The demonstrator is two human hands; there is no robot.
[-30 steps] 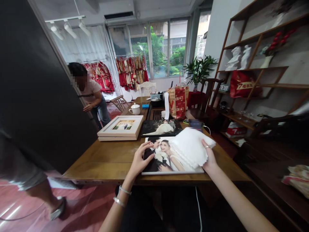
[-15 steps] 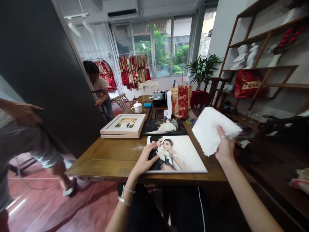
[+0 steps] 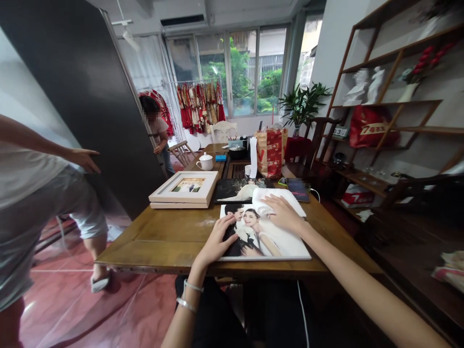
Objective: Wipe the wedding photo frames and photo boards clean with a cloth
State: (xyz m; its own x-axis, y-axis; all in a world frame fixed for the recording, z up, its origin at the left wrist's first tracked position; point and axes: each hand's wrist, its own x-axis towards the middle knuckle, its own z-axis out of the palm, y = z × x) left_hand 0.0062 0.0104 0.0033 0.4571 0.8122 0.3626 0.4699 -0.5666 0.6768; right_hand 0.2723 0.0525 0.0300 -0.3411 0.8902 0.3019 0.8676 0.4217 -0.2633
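Observation:
A wedding photo panel [image 3: 277, 238] lies flat on the wooden table [image 3: 159, 241] in front of me. My left hand [image 3: 218, 238] rests on its left part with the fingers spread, holding nothing. A folded white cloth [image 3: 293, 200] lies over the panel's upper right part, and my right hand [image 3: 281, 212] presses on it with the fingers bunched into the fabric. Just behind is a second, dark photo panel [image 3: 232, 189], partly covered by the cloth. Two stacked pale frames [image 3: 161, 193] sit to the left.
A lidded white cup [image 3: 205, 162], a paper bag [image 3: 270, 152] and a phone [image 3: 299, 189] on a cable stand farther back. On the left, one person [image 3: 72, 193] is beside a large dark panel [image 3: 83, 96]; another person [image 3: 159, 135] grips its far edge. Shelves [image 3: 391, 101] rise at right.
My right hand has brought the white cloth down and left from the air onto the photo panel. My left hand stays put. The large dark panel and both people have shifted right.

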